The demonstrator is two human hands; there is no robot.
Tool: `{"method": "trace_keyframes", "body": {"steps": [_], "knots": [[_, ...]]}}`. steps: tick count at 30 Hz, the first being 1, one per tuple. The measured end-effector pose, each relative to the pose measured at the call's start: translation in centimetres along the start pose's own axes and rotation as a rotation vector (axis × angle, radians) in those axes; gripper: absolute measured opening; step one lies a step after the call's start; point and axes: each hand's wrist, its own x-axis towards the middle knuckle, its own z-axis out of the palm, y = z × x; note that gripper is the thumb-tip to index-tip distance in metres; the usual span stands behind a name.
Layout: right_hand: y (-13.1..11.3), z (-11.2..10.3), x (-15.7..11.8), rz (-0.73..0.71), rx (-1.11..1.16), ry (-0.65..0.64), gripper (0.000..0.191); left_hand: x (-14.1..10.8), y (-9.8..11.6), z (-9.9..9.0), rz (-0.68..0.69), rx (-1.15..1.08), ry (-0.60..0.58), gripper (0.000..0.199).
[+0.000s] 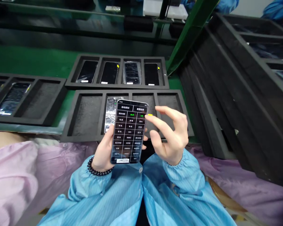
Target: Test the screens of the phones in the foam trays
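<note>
A phone (129,131) with a lit grid menu, two of its entries in green, is held upright in my left hand (104,152), whose fingers wrap round behind it. My right hand (172,135) has its fingers apart and holds nothing; a fingertip is at the phone's upper right edge, by a yellow tab (150,115). Whether it touches the screen I cannot tell. Behind the held phone, a second lit phone (110,111) lies in a compartment of the near black foam tray (85,92), partly hidden.
Beyond is a foam tray (119,86) with several dark phones. Another tray (43,121) with phones stands at the left. Tall stacked foam trays (217,94) and a green post (187,31) rise at the right. A person's pink sleeve (11,182) is at the left.
</note>
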Motion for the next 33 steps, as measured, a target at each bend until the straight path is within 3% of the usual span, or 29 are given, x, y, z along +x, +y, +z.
{"method": "trace_keyframes", "body": {"steps": [7, 15, 20, 26, 29, 33], "knots": [[-0.4, -0.5, -2.3, -0.050, -0.018, 0.050, 0.037, -0.1, -0.5, -0.6, -0.009, -0.039, 0.009, 0.059], [-1.1, 0.2, -4.6, -0.121, 0.024, 0.061, 0.043, -0.3, 0.6, 0.9, 0.007, -0.044, 0.014, 0.063], [-0.9, 0.3, -4.4, -0.137, 0.013, -0.016, 0.033, -0.4, 0.5, 0.8, 0.005, -0.012, -0.004, 0.064], [-0.6, -0.2, -3.7, -0.112, -0.071, -0.088, 0.042, -0.4, 0.6, -0.4, -0.046, 0.033, 0.034, 0.067], [1.0, -1.5, -4.2, -0.029, -0.078, -0.052, 0.041, -0.4, 2.1, -2.1, 0.020, 0.024, 0.113, 0.069], [5.6, -3.7, -5.6, 0.330, -0.224, -0.145, 0.046, -0.5, 5.7, -5.4, 0.160, 0.068, 0.346, 0.062]]}}
